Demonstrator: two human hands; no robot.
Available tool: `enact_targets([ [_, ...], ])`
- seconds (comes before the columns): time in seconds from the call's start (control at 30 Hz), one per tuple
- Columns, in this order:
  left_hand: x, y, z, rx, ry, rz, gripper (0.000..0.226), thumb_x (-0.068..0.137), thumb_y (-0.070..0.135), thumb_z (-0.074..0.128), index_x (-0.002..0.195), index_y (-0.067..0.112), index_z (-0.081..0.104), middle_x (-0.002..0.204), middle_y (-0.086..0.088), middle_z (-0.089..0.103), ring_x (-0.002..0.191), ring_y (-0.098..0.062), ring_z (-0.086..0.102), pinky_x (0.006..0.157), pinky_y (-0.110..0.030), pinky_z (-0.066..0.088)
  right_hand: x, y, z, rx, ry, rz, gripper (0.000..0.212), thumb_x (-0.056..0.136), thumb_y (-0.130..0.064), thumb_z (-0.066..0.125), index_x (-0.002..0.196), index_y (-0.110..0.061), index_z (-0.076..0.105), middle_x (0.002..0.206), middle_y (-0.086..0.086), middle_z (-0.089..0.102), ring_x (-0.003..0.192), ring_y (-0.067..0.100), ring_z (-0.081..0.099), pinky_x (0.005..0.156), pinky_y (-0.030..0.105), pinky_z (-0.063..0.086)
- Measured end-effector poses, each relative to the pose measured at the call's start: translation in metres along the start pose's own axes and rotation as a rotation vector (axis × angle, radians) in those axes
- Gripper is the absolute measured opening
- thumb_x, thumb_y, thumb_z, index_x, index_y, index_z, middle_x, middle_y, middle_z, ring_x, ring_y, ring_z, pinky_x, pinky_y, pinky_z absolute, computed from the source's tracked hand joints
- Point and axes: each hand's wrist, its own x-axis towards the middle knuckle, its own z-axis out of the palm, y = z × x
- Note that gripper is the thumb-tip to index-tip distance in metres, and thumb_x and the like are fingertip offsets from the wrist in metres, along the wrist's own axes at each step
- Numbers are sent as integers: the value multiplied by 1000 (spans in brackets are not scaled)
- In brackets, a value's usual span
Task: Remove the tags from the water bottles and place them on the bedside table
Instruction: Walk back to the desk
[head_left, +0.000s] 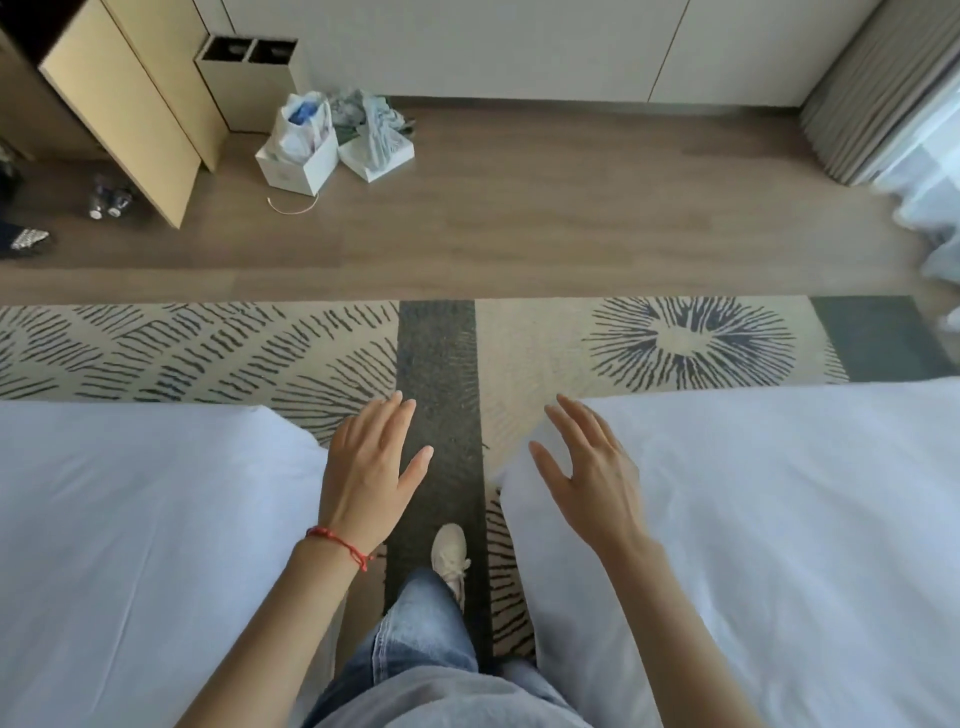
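Note:
My left hand (371, 470) and my right hand (589, 473) are held out in front of me, palms down, fingers spread, holding nothing. They hover over the gap between two white beds. Far off at the left, several water bottles (109, 197) stand on the wooden floor beside an open cabinet door (122, 109). Any tags on them are too small to make out. No bedside table is in view.
A white bed (130, 545) lies to my left and another white bed (779, 519) to my right, with patterned carpet (436, 364) between them. Ahead on the floor are white boxes with plastic bags (332, 140), a two-compartment bin (249, 78), and curtains (883, 93) at the right.

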Motion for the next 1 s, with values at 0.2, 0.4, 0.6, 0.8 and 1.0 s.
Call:
enact_targets([
  [0.2, 106, -42, -26, 70, 8, -2, 55, 87, 39, 36, 117, -3, 57, 121, -23, 60, 110, -39, 57, 91, -51, 45, 109, -9, 11, 5, -2, -22, 42, 89, -33, 59, 125, -13, 56, 136, 5, 52, 128, 23, 46, 88, 41, 52],
  [0.4, 177, -73, -30, 51, -4, -94, 68, 93, 50, 20, 118, -2, 57, 123, -22, 59, 113, -39, 55, 93, -50, 44, 200, -7, 31, 40, -33, -21, 41, 88, -33, 60, 124, -13, 57, 137, 4, 52, 128, 23, 45, 90, 40, 50],
  [0.6, 255, -104, -23, 68, -57, -230, 60, 86, 42, 32, 121, 0, 55, 128, -21, 55, 118, -39, 51, 96, -53, 42, 314, 0, 57, 13, -84, -125, 43, 88, -35, 59, 125, -12, 56, 137, 6, 51, 129, 25, 45, 95, 41, 46],
  [0.8, 338, -136, -40, 92, -35, -378, 77, 92, 55, 10, 125, 0, 52, 131, -20, 53, 122, -38, 48, 100, -52, 38, 448, -11, 69, -9, -143, -282, 42, 88, -35, 60, 123, -13, 57, 135, 7, 54, 126, 26, 48, 90, 44, 50],
  [1.0, 387, -171, -56, 60, 44, -543, 66, 89, 49, 27, 124, 0, 52, 130, -21, 54, 121, -38, 49, 100, -53, 38, 550, -43, 86, -30, -211, -466, 41, 86, -33, 62, 122, -14, 58, 132, 7, 56, 122, 25, 52, 79, 43, 54],
])
